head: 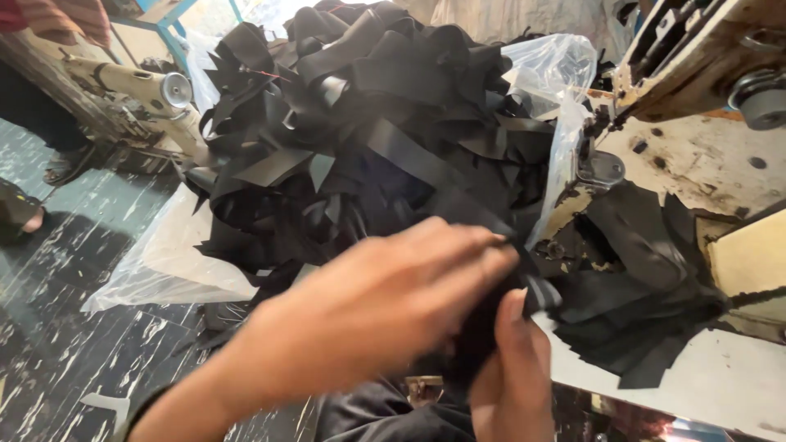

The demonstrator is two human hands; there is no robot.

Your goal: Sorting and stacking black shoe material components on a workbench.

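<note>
A: What r the fingers doing?

B: Left hand (385, 303) fingers r pressed together, flat on a black strip (491, 221). Right hand (512, 368) pinches the same strip w/ thumb from below.

A: Where's the strip?

B: Btw both hands, just left of the sewing machine (696, 106), at the table (704, 385) edge.

A: And around?

B: Big pile of black strips (368, 123) behind, in a clear plastic bag (180, 262). More black pieces (647, 311) lie on the table. Another sewing machine (139, 90) far left.
</note>
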